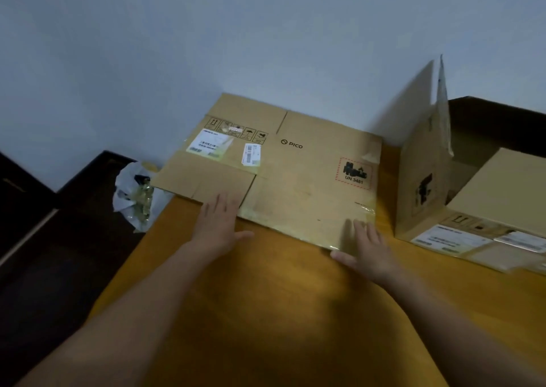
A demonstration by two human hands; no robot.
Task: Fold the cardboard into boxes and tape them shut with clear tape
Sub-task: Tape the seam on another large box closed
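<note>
A yellow-brown wooden table (266,298) fills the lower centre of the frame, set against a pale grey wall (177,47). At centre left, a crumpled white plastic bag (125,181) sits at the table's edge, beside dark wooden furniture (59,239) reaching toward the lower left.

1. Left hand (217,224): bare; four fingers and a thumb in view; nails too small to make out.
2. Right hand (367,250): bare likewise; its fingers (373,233) smeared by blur, so finer detail is lost.
3. Left forearm (141,304): bare from the wrist to the lower frame edge; broad near the camera, narrowing toward the wrist.
4. Right forearm (461,312): bare along all its visible length; widest at the bottom-right corner.
</note>
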